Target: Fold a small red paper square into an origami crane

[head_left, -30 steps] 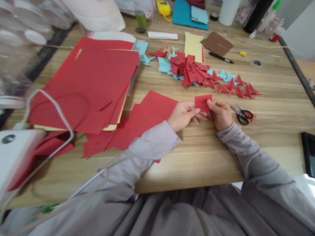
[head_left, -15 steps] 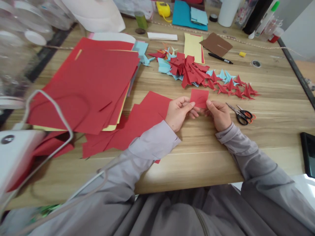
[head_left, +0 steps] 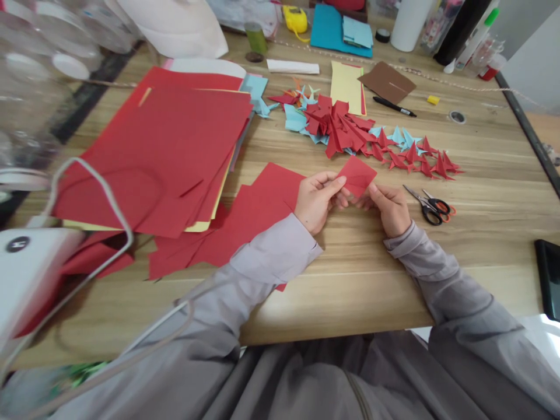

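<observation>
A small red paper square [head_left: 357,174] is held just above the wooden table [head_left: 350,280], turned so it sits like a diamond. My left hand [head_left: 315,201] pinches its left corner with thumb and fingers closed. My right hand [head_left: 388,207] grips its lower right edge, fingers curled under the paper. Both sleeves are grey. Loose red sheets [head_left: 258,213] lie on the table under my left wrist.
Black-and-orange scissors [head_left: 431,205] lie just right of my right hand. Folded red and blue paper shapes [head_left: 350,131] spread behind the hands. A big stack of red sheets [head_left: 161,151] lies at the left. A pen [head_left: 394,106], yellow paper [head_left: 345,87] and a dark tablet [head_left: 549,274] are also here.
The red square has been lifted slightly and rotated from flat-edged to a diamond position between my fingers. Both hands stayed in nearly the same place.
</observation>
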A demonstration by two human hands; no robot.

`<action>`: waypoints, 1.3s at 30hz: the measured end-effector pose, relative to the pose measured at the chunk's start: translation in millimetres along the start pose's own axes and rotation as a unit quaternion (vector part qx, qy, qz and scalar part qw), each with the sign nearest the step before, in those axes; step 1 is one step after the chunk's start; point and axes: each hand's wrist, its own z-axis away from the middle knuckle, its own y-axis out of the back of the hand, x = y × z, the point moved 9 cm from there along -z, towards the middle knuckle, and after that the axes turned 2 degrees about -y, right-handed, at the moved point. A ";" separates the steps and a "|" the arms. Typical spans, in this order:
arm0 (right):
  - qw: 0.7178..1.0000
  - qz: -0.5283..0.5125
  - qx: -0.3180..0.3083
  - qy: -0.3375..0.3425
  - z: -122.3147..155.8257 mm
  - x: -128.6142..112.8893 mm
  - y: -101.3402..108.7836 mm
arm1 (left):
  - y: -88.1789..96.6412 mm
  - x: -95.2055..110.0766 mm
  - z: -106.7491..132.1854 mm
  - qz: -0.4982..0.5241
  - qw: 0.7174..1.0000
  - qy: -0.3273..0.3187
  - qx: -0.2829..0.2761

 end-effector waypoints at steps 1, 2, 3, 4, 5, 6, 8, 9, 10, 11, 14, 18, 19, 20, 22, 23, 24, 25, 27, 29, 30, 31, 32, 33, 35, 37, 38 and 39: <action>1.000 -0.019 0.010 -0.005 -0.8 1.9 2.1 | 0.7 -0.4 0.0 0.002 1.000 0.004 0.002; 0.999 -0.041 0.019 -0.009 -1.5 3.6 4.3 | 0.9 -0.9 0.2 0.003 1.000 0.006 0.001; 0.998 -0.063 0.027 -0.011 -2.0 4.6 6.1 | 0.3 -1.5 0.6 0.000 1.000 0.007 -0.005; 0.996 -0.080 0.030 -0.011 -2.3 4.9 7.4 | -1.3 -2.1 1.2 -0.009 1.000 0.006 -0.017; 0.995 -0.091 0.030 -0.010 -2.4 4.5 7.8 | -3.7 -2.9 2.0 -0.021 0.999 0.004 -0.032; 0.995 -0.094 0.025 -0.008 -2.3 3.4 7.4 | -6.3 -3.5 2.9 -0.035 0.998 0.001 -0.048; 0.997 -0.080 0.014 -0.002 -1.1 -0.2 5.2 | -9.8 -3.8 4.2 -0.060 0.996 -0.009 -0.067; 0.997 -0.070 0.010 0.002 -0.3 -2.3 4.0 | -9.6 -3.1 4.3 -0.067 0.996 -0.016 -0.065; 0.998 -0.061 0.007 0.004 0.6 -4.2 2.5 | -8.0 -1.5 4.0 -0.068 0.996 -0.025 -0.054; 0.999 -0.051 0.002 0.005 1.4 -5.9 0.5 | -5.7 0.5 3.5 -0.067 0.996 -0.034 -0.040; 1.000 -0.014 -0.012 0.001 3.4 -8.8 -5.6 | 0.4 3.0 2.1 -0.056 0.998 -0.038 -0.006; 1.000 0.016 -0.014 0.002 5.1 -10.5 -7.6 | 1.5 2.1 1.5 -0.058 0.998 -0.028 -0.002; 1.000 0.019 -0.014 0.002 5.3 -10.0 -7.6 | 0.6 2.7 1.7 -0.062 0.998 -0.032 -0.006; 1.000 0.023 -0.016 0.000 5.5 -9.1 -7.9 | -0.4 3.4 2.1 -0.068 0.997 -0.038 -0.010; 0.999 0.034 -0.019 -0.003 5.6 -7.2 -8.7 | -2.4 4.3 3.1 -0.083 0.995 -0.046 -0.015; 0.999 0.038 -0.019 -0.005 5.5 -6.3 -9.1 | -3.2 4.4 3.6 -0.090 0.995 -0.048 -0.016; 0.999 0.041 -0.019 -0.006 5.3 -5.7 -9.4 | -3.8 4.1 4.0 -0.095 0.994 -0.047 -0.017; 0.999 0.042 -0.018 -0.005 5.0 -5.5 -9.6 | -4.3 3.4 4.3 -0.099 0.994 -0.045 -0.017; 0.999 0.038 -0.018 -0.005 4.5 -5.2 -10.3 | -5.7 2.2 4.5 -0.104 0.993 -0.041 -0.023; 0.999 0.035 -0.017 -0.006 4.0 -5.1 -10.5 | -6.5 1.9 4.0 -0.112 0.992 -0.045 -0.027; 0.999 0.035 -0.015 -0.008 3.9 -4.9 -10.1 | -6.5 2.1 3.6 -0.115 0.992 -0.050 -0.027; 0.999 0.036 -0.012 -0.009 3.8 -4.6 -9.6 | -6.4 2.2 3.1 -0.116 0.991 -0.054 -0.027; 0.999 0.037 -0.009 -0.011 3.8 -4.3 -9.0 | -6.2 2.0 2.7 -0.115 0.991 -0.056 -0.026; 0.999 0.039 -0.006 -0.012 3.8 -4.0 -8.3 | -5.9 1.7 2.2 -0.111 0.992 -0.057 -0.025; 0.999 0.044 -0.001 -0.012 3.9 -3.8 -7.0 | -5.4 0.9 1.5 -0.098 0.993 -0.056 -0.024; 0.999 0.048 0.001 -0.012 3.8 -3.6 -6.1 | -5.5 1.0 1.4 -0.084 0.994 -0.057 -0.027; 0.999 0.050 0.003 -0.011 3.7 -3.4 -5.6 | -5.6 1.7 1.6 -0.080 0.995 -0.061 -0.028; 0.999 0.052 0.004 -0.010 3.6 -3.3 -5.3 | -6.0 2.7 1.9 -0.080 0.994 -0.067 -0.032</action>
